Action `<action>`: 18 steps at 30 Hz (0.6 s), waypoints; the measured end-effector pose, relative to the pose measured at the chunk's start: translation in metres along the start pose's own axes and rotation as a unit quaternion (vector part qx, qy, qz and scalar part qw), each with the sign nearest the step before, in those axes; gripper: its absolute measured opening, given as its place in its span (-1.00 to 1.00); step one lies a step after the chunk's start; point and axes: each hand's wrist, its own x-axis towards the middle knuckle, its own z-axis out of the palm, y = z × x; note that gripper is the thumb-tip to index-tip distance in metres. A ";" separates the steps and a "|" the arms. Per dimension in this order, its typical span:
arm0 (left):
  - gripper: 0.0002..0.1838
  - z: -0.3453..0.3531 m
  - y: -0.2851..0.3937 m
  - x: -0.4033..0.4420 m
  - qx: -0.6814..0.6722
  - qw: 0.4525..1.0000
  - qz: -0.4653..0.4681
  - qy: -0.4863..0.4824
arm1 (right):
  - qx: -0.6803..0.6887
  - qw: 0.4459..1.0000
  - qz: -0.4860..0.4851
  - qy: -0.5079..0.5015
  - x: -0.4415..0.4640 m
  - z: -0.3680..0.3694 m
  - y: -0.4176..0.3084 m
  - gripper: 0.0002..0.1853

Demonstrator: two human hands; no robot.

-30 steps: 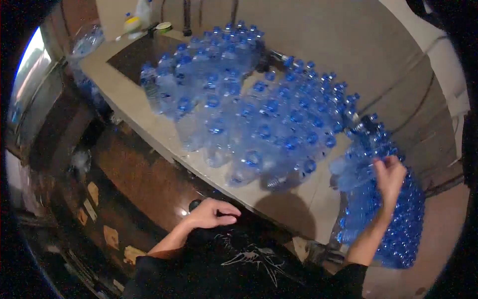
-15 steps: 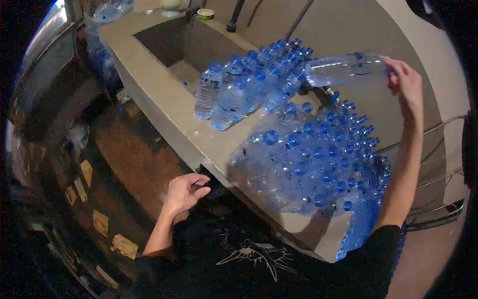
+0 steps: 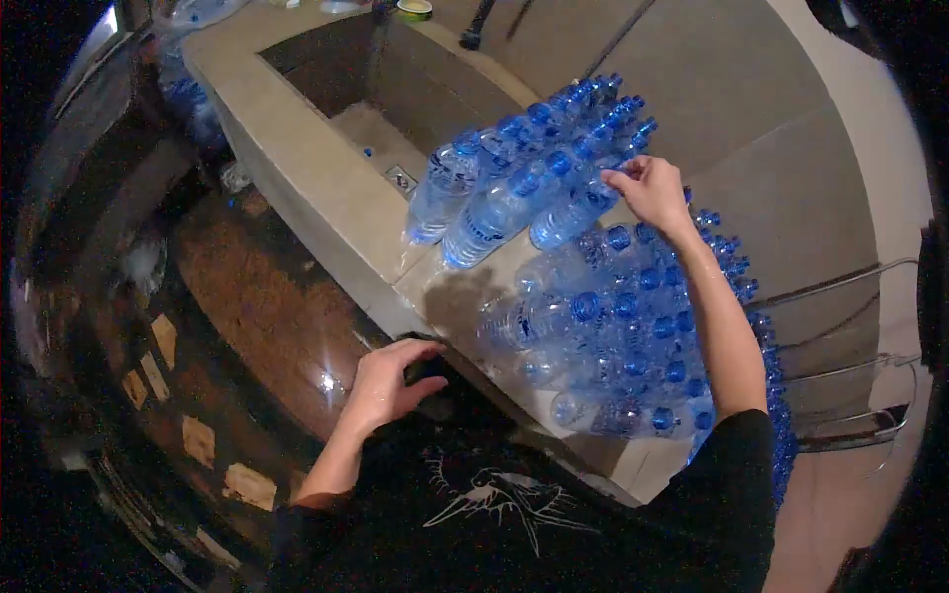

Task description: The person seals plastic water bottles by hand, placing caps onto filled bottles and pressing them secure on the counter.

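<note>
Plastic bottle (image 3: 568, 217) stands upright just beneath the right fingers (image 3: 641, 174).

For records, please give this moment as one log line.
Right hand: at top of blue-tinted plastic bottle; left hand: open, empty; bottle: on beige counter

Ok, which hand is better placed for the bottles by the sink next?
Likely the right hand: it's at the top of a bottle there; the empty left hand hangs farther off.

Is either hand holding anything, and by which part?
The right hand seems to pinch a clear, bluish plastic bottle by its top end; the left hand holds nothing.
</note>
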 end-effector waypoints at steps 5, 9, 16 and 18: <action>-0.53 0.017 -0.010 0.009 -0.058 0.998 -0.003 -0.037 | -0.001 1.000 -0.026 -0.017 -0.011 -0.013 0.009 -0.50; -0.55 0.008 0.008 0.009 -0.002 0.997 -0.039 -0.065 | 0.032 0.991 -0.070 -0.110 -0.049 -0.056 -0.023 -0.43; -0.56 0.023 0.013 -0.010 -0.035 0.992 -0.073 -0.100 | 0.030 0.985 -0.157 -0.061 -0.087 -0.076 -0.022 -0.60; -0.57 0.031 0.023 -0.016 0.003 0.991 -0.034 -0.131 | 0.071 0.994 -0.083 0.016 -0.111 -0.134 -0.008 -0.57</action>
